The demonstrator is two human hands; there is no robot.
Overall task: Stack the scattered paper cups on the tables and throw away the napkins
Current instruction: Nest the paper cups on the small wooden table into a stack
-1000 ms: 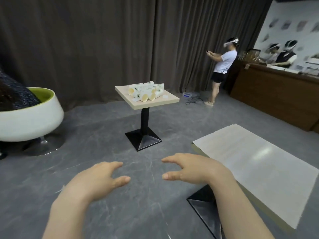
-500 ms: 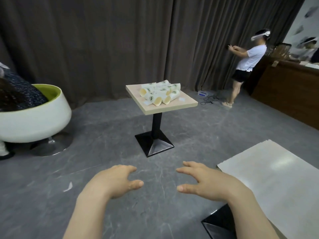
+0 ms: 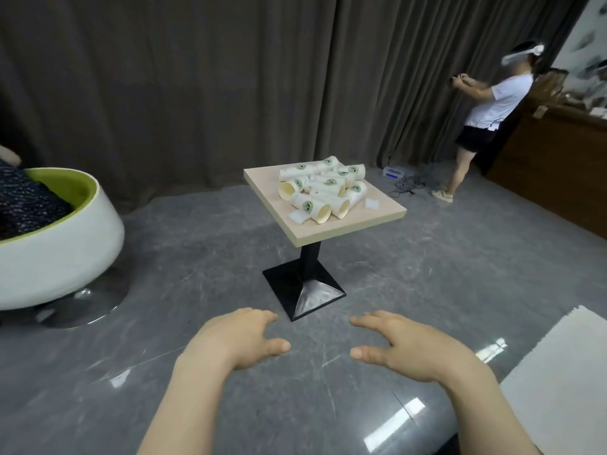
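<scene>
Several white paper cups (image 3: 323,190) with green logos lie on their sides in a heap on a small square wooden table (image 3: 368,218) ahead of me. Two white napkins lie beside the heap, one (image 3: 299,217) at its near left, the other (image 3: 372,203) at its right. My left hand (image 3: 241,338) and my right hand (image 3: 394,344) float palm down over the grey floor, well short of the table. Both hold nothing, with fingers relaxed.
The table stands on a black pedestal base (image 3: 303,292). A white and green tub chair (image 3: 49,238) sits at left. A second pale tabletop (image 3: 565,379) is at lower right. A person (image 3: 486,116) in a headset stands by the curtain, next to a brown counter (image 3: 558,165).
The view has swung right to left and closer to the cup table, which now sits nearer the centre. The pale tabletop has slid to the right edge. Both hands stay empty.
</scene>
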